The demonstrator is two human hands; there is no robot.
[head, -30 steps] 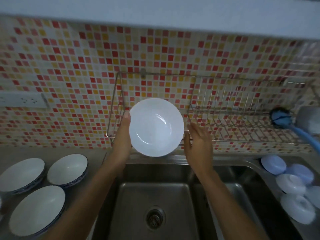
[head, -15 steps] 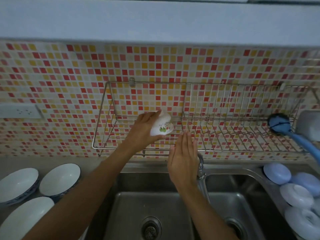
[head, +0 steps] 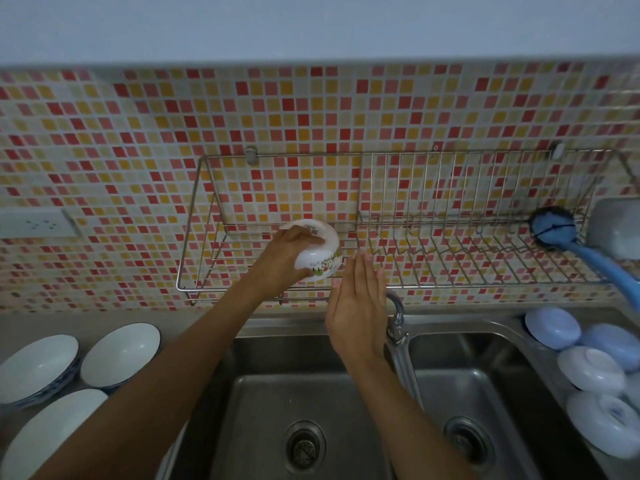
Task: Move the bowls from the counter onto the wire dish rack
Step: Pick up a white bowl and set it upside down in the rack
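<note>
My left hand grips a white bowl with a small printed picture, turned upside down over the left section of the wire dish rack on the tiled wall. Whether the bowl touches the rack wires I cannot tell. My right hand is flat with fingers together and apart from the bowl, just below and right of it, holding nothing. Three white bowls with blue rims sit on the counter at the left: one at the far left, one beside it, one at the front.
A double steel sink lies below the rack, with a tap between the basins. Several pale blue and white upturned dishes sit at the right. A blue brush hangs on the rack's right end. A wall socket is at left.
My left hand turned the white bowl from open-side-facing-me to upside down and carried it up into the rack's left section. My right hand let go and now hovers flat below it.
</note>
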